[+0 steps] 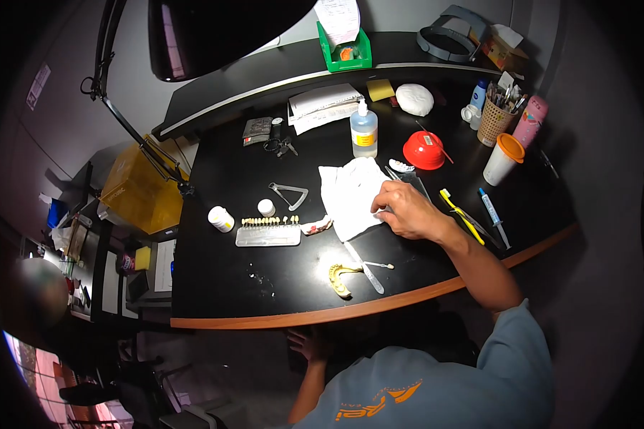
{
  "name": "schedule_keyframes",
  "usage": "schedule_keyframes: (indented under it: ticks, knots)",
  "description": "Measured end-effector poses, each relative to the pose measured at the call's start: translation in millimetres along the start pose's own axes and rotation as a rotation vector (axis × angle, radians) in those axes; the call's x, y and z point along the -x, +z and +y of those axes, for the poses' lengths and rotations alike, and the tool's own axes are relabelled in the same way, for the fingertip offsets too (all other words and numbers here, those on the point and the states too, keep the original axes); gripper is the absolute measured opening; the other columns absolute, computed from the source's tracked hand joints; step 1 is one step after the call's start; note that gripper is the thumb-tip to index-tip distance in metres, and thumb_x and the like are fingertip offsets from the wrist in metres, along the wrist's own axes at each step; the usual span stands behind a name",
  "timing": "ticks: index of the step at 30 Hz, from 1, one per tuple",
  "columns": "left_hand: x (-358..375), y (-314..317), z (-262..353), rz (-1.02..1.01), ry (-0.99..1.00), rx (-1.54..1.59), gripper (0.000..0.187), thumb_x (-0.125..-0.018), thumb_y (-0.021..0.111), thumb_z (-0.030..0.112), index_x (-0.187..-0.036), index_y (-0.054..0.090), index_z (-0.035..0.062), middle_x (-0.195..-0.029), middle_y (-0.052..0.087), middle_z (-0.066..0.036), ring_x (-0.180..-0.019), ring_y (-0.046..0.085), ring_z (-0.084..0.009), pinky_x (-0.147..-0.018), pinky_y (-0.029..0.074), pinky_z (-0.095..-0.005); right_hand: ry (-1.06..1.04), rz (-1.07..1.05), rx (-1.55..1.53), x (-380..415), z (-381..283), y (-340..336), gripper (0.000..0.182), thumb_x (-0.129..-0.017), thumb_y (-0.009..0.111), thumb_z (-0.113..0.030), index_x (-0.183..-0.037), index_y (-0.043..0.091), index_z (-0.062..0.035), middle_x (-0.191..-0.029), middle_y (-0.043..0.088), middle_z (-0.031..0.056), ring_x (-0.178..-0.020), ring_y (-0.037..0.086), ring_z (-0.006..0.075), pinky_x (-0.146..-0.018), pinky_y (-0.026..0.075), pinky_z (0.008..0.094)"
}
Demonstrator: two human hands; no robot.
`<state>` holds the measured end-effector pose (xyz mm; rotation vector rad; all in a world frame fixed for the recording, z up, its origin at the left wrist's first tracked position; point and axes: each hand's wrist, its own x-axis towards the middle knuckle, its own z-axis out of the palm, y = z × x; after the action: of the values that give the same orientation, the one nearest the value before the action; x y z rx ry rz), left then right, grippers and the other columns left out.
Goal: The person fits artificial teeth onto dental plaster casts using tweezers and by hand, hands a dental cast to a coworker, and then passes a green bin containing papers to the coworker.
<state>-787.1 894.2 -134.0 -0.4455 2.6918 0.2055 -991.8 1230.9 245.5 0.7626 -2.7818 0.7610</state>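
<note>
My right hand [410, 209] is over the right edge of a crumpled white cloth [347, 196], its fingers curled together; what they hold, if anything, is hidden. Just behind it lie a dark flat slab [413, 181] and a small white dental piece [401, 166]. Below the table edge, my left hand [308, 345] is held low with its fingers apart and nothing visible in it. Near the front edge rest a yellowish dental arch model [340, 279], a spatula [371, 275] and a small shade tab [383, 266]. A tooth shade guide [268, 234] lies to the left.
A pump bottle [363, 134] and red bowl [423, 150] stand behind the cloth. On the right are a yellow toothbrush [463, 217], a syringe [494, 218] and an orange-lidded cup [503, 161]. A caliper [290, 194] and white jar [221, 219] lie left. A lamp [222, 32] hangs overhead.
</note>
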Motion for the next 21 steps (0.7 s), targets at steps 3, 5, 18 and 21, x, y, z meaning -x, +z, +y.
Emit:
schedule_keyframes:
  ticks: [3, 5, 18, 21]
  knots:
    - [-3, -11, -7, 0.02, 0.017, 0.092, 0.102, -0.084, 0.069, 0.069, -0.168, 0.026, 0.0292, -0.168, -0.003, -0.042, -0.152, 0.008, -0.0659, -0.118, 0.019, -0.0773, 0.042, -0.069, -0.013, -2, -4, -2, 0.014, -0.088, 0.072, -0.004, -0.101, 0.077, -0.0022, -0.103, 0.067, 0.0184, -0.108, 0.065, 0.0366, -0.096, 0.053, 0.0439]
    - [3, -19, -12, 0.021, 0.038, 0.141, 0.101, -0.083, 0.071, 0.067, -0.167, 0.027, 0.0307, -0.168, -0.003, -0.041, -0.153, 0.007, -0.0651, -0.118, 0.02, -0.0758, 0.025, -0.073, -0.001, -2, -5, 0, 0.012, -0.088, 0.071, -0.005, -0.099, 0.077, -0.0019, -0.102, 0.067, 0.0183, -0.107, 0.065, 0.0365, -0.096, 0.053, 0.0438]
    - [-6, -20, -92, -0.167, 0.397, 0.394, 0.069, -0.094, 0.067, 0.057, -0.145, 0.06, 0.0116, -0.142, 0.056, -0.031, -0.136, 0.053, -0.0456, -0.115, 0.04, -0.0541, 0.186, -0.134, -0.306, 117, -49, -90, 0.016, -0.095, 0.069, -0.015, -0.09, 0.068, 0.0001, -0.083, 0.069, 0.0142, -0.079, 0.068, 0.0331, -0.071, 0.051, 0.0419]
    - [45, -164, -81, -0.694, 0.241, 0.629, 0.044, -0.106, 0.063, 0.039, -0.122, 0.073, -0.0007, -0.11, 0.078, -0.02, -0.108, 0.074, -0.0287, -0.099, 0.056, -0.0415, 0.425, -0.146, -0.049, 164, -55, -108, 0.019, -0.094, 0.074, -0.018, -0.088, 0.077, -0.0004, -0.077, 0.068, 0.0123, -0.076, 0.067, 0.0332, -0.072, 0.051, 0.0427]
